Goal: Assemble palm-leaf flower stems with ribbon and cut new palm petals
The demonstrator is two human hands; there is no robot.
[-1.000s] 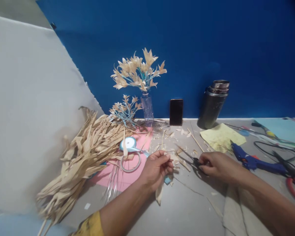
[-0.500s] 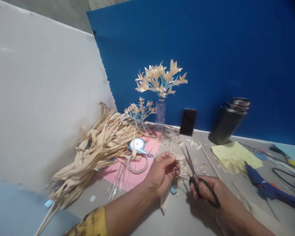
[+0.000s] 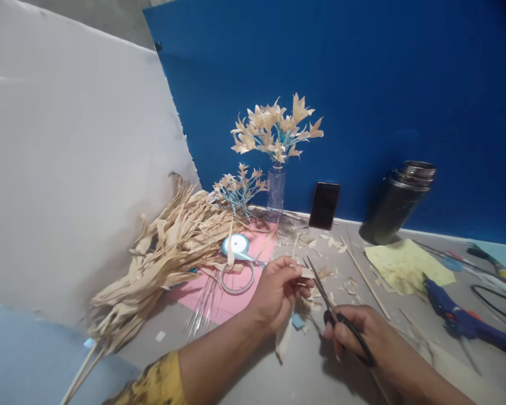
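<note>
My left hand [image 3: 280, 289] pinches a small pale strip of dried husk [image 3: 306, 272] between thumb and fingers. In my right hand [image 3: 354, 329] are black-handled scissors [image 3: 324, 289], their blades nearly together and their tips at the strip's right end. A longer husk piece [image 3: 283, 340] hangs or lies just below my left hand; I cannot tell whether it is held. Husk scraps [image 3: 349, 289] lie scattered on the table around the blades.
A heap of dried husks [image 3: 172, 253], a ribbon spool [image 3: 235, 245], a tape ring [image 3: 236, 278] and wires [image 3: 204, 304] are at left. Husk flowers [image 3: 274, 129] stand in a clear bottle [image 3: 275, 194]. A phone [image 3: 324, 206], dark flask [image 3: 398, 202], yellow paper [image 3: 409, 264] and glue gun [image 3: 468, 320] are beyond.
The scissor blades have closed further and shifted left onto the strip's end. My left hand keeps its pinch and has barely moved. The view has shifted slightly.
</note>
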